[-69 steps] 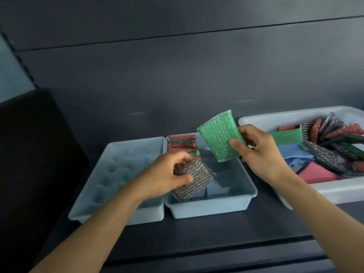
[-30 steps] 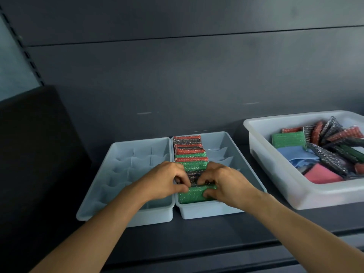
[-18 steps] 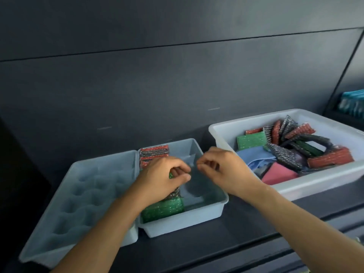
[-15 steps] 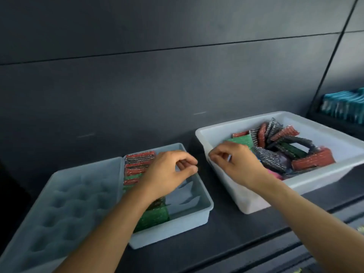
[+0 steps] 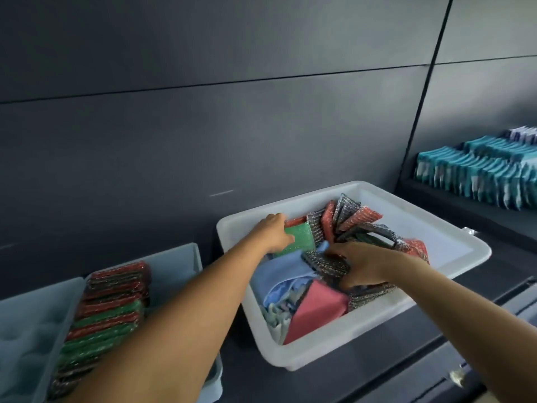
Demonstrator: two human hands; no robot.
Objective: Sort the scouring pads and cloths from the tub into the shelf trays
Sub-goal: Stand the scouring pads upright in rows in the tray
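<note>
Both hands are in the white tub (image 5: 363,327), one item each, so it looks like a two-at-a-time pick.

Left grip (image 5: 273,237) is clenched on the green scouring pad (image 5: 302,239). The thumb lies on the pad's face and the fingers go over its far edge, which are hidden from here. The pad stands tilted against the other pads just right of this grip, so an edge pinch suits it. The left forearm is stretched long across the sorted tray (image 5: 189,257), wrist straight.

Right grip (image 5: 369,266) is grasping a silver scouring pad (image 5: 322,264), palm down, fingers curled around its near side and thumb on top. The pad lies flat on the pile, so the grab comes from above. The wrist is bent slightly inward and the arm comes in from the lower right.

The blue cloth (image 5: 284,271) is between and below the two grips. The pink cloth (image 5: 316,309) is nearer than the right grip. A fan of red and silver pads (image 5: 348,219) is beyond the right grip.

The row of sorted pads (image 5: 113,301) is under the left forearm, well behind that grip. The moulded tray (image 5: 26,330) is further left and holds no items. Everything sits on the shelf (image 5: 250,379).

Judgement: mid-task, with plenty left in the tub. No cloths show in either tray.
</note>
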